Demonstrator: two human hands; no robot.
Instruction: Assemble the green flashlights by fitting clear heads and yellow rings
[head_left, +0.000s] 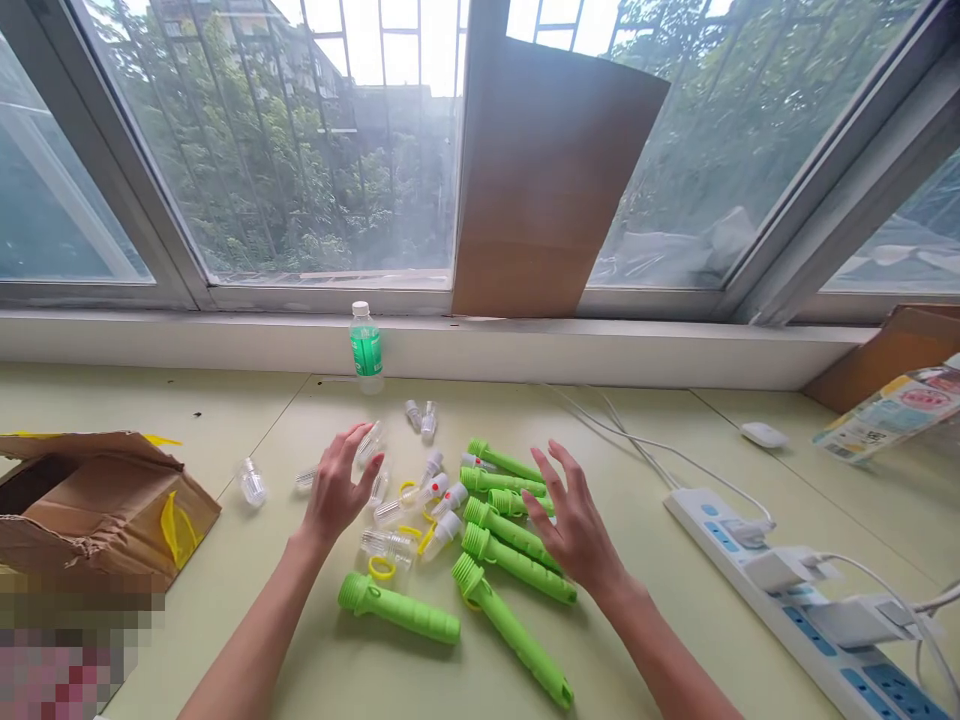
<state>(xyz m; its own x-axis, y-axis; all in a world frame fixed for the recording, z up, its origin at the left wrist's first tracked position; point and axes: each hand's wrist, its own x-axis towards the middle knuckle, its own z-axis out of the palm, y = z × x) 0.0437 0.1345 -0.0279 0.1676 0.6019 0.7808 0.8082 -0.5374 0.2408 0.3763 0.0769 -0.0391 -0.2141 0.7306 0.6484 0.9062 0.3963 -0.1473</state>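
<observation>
My left hand (335,492) is open above the table, its thumb apart from the fingers. A clear plastic cap (370,444) lies by its fingertips; whether they touch cannot be made out. My right hand (571,515) is open too, fingers spread beside a group of green plastic flashlight-like tubes (517,565) with threaded ends. One more green tube (401,610) lies apart, nearer to me. Between the hands are several clear plastic pieces with white ends (442,535) and yellow rings (382,569). Another clear cap (251,482) lies left of my left hand.
An open cardboard box (112,500) stands at the left. A bottle with a green label (366,350) stands against the window ledge. On the right are a power strip (780,610) with plugged-in chargers and cables, a white mouse-like object (763,435) and a printed package (892,410).
</observation>
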